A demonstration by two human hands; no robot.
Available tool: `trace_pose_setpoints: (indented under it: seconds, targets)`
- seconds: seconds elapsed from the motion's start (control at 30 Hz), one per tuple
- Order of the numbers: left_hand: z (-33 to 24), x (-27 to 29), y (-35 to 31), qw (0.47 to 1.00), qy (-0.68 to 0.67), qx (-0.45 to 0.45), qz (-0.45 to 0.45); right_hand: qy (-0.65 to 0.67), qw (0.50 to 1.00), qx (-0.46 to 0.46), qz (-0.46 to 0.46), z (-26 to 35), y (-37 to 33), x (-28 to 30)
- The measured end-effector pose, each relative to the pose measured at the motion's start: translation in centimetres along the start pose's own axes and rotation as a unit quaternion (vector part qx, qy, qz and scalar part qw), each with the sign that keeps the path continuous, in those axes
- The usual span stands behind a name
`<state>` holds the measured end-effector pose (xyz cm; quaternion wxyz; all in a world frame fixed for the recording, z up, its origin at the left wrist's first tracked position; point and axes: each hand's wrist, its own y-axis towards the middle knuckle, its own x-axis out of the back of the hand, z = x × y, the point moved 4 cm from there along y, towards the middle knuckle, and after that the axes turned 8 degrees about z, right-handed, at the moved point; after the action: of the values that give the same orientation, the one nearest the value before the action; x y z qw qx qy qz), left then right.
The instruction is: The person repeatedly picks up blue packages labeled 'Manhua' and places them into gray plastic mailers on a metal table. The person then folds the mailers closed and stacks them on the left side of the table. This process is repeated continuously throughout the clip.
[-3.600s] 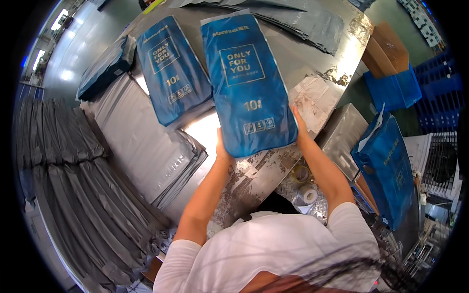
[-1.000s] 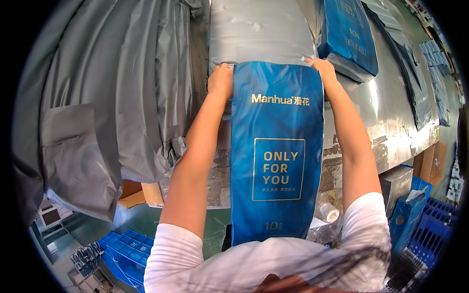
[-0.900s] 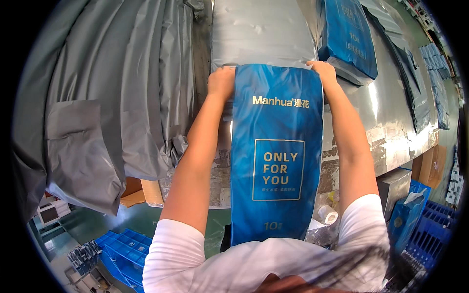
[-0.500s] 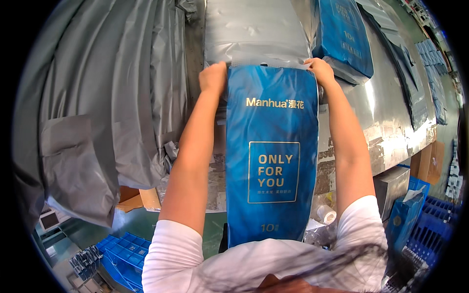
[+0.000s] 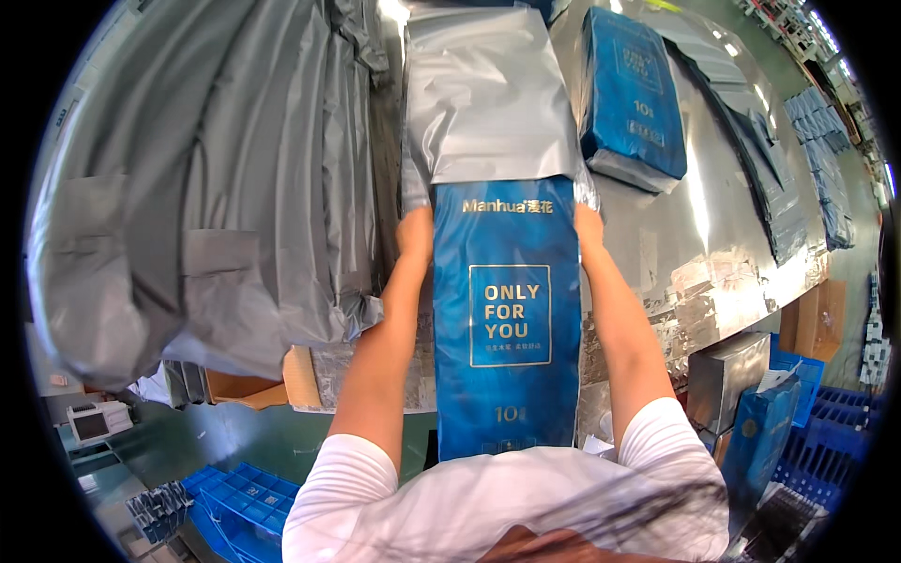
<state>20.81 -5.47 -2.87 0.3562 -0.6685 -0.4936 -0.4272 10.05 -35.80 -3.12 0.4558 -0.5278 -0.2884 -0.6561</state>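
The blue pack (image 5: 507, 319) lies lengthwise in front of the person, printed face up, its far end inside the mouth of a gray bag (image 5: 493, 103) and its near end reaching the white shirt (image 5: 511, 488); whether the two touch cannot be told. The left hand (image 5: 414, 235) is closed on the bag's edge at the pack's left side, and the right hand (image 5: 588, 233) is closed on the opposite edge; the fingertips of both are hidden. The bag rests on the metal tabletop (image 5: 657, 253), while the pack's near part extends past the tabletop's worn front edge. To the right, a second pack (image 5: 631, 94) lies on the tabletop, with flat sheets (image 5: 741, 141) beyond it. A heap of dark gray bags (image 5: 216, 188) fills the left side, hanging over the front edge near a carton (image 5: 246, 388). Below, a blue crate (image 5: 249, 511) stands on the green floor (image 5: 310, 436). At lower right, a third pack (image 5: 760, 432) leans near a metal box (image 5: 727, 380).
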Motion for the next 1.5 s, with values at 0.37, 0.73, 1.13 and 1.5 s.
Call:
trace_pose_setpoints:
  seconds: [0.37, 0.73, 1.13, 1.5]
  targets:
    - [4.5, -0.8, -23.1, 0.932, -0.085, -0.048, 0.350, -0.030, 0.936, 0.159, 0.311, -4.6, -23.0, -1.4]
    - [1.5, 3.2, -18.8, 0.962, -0.117, -0.031, 0.246, 0.006, 0.961, 0.156, 0.229, -3.1, -15.7, 4.7]
    - [4.2, -0.5, -25.6, 0.886, -0.364, 0.142, 0.249, 0.015, 0.898, 0.174, 0.404, -5.3, -24.9, 1.6]
    - [2.8, 0.1, -26.0, 0.743, -0.552, 0.116, 0.362, 0.634, 0.736, 0.087, 0.222, 12.5, -23.3, -3.3]
